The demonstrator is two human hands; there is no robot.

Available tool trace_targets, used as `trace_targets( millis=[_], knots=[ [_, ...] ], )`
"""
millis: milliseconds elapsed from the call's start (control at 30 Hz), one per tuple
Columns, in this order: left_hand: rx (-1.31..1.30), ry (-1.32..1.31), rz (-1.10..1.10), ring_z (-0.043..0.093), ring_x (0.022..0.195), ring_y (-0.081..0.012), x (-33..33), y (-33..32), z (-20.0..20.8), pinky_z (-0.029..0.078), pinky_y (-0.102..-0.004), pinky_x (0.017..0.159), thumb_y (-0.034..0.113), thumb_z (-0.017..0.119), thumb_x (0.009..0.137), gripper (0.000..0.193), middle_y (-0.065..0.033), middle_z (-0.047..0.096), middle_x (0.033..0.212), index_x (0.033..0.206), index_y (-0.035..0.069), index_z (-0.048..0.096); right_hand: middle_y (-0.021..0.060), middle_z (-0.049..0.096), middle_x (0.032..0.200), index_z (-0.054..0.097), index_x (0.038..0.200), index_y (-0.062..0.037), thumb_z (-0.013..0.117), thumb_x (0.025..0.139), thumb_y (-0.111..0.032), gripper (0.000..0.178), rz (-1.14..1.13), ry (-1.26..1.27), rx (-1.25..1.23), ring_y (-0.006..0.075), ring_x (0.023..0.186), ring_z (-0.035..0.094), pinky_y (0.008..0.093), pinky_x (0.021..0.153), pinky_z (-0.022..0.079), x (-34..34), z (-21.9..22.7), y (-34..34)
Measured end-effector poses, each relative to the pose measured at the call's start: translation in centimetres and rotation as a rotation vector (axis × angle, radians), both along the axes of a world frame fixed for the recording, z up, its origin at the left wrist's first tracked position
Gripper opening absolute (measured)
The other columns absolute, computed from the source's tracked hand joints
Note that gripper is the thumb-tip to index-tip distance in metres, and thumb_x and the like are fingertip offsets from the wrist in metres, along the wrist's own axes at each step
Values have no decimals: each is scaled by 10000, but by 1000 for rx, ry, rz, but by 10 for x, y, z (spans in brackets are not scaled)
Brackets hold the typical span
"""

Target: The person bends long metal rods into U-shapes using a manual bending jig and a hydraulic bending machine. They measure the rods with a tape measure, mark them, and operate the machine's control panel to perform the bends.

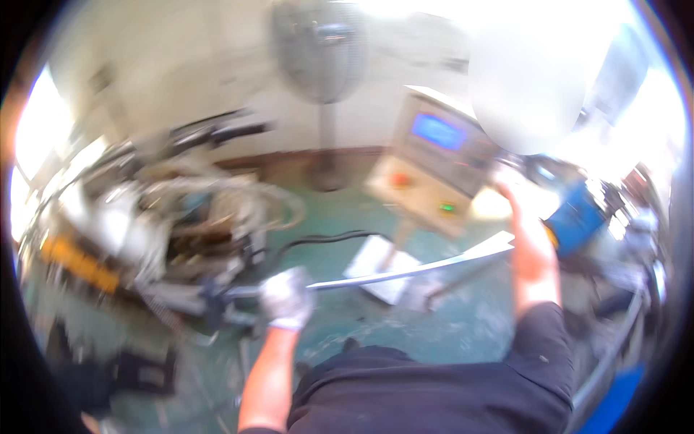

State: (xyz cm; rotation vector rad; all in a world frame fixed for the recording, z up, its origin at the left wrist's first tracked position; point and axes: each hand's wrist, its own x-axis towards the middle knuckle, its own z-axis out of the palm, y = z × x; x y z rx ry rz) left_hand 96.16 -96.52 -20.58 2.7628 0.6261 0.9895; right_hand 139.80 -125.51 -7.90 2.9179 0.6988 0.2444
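My left hand [287,296], in a white glove, is closed around a long, thin, shiny metal tube [390,275]. The tube runs to the right across the view and passes behind my right forearm, where its far end is hidden. A shorter stretch of it sticks out to the left of the glove. My right hand [508,178] is reached forward beside a tilted control box [434,159] with a lit blue screen, a red button and a green light. Blur and glare smear its fingers, so I cannot make out whether it touches anything.
A machine with hoses and a yellow part [79,264] stands on the left. Blue machinery [577,217] is just right of my right forearm. A pedestal fan [322,50] stands by the far wall. A white sheet-like thing [383,286] lies beneath the tube, on the green floor [463,333].
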Motion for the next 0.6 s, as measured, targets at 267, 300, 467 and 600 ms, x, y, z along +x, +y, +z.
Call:
trace_targets(
  millis=[267,300,467,600],
  knots=[
    [80,-51,20,577,614,-312,0,-3,0,429,-447,608,56,625,731,97,-87,550,628,797,116,588,201,248,1555,240,1530,-154,715,772,-234,898,-138,-204,382,389,1312,427,425,1076,412,-19,18,6],
    [104,-91,36,573,594,-310,-12,3,1,428,-446,585,65,631,728,83,-85,546,614,777,121,594,211,284,1539,297,1517,-158,716,770,-249,862,-123,-247,389,399,1315,421,437,1085,402,-25,15,19],
    [73,10,99,593,523,-321,-28,12,15,441,-442,469,159,621,728,78,-97,579,571,652,145,610,204,295,1501,300,1515,-156,709,777,-252,849,49,-224,465,388,1274,423,432,1052,399,2,-8,-41],
    [-18,-31,34,584,621,-290,-8,-4,8,433,-435,616,141,638,738,84,-90,567,652,744,119,557,197,304,1470,302,1513,-155,703,784,-254,839,101,-272,531,379,1242,424,429,1025,398,51,-30,-50]
  ],
)
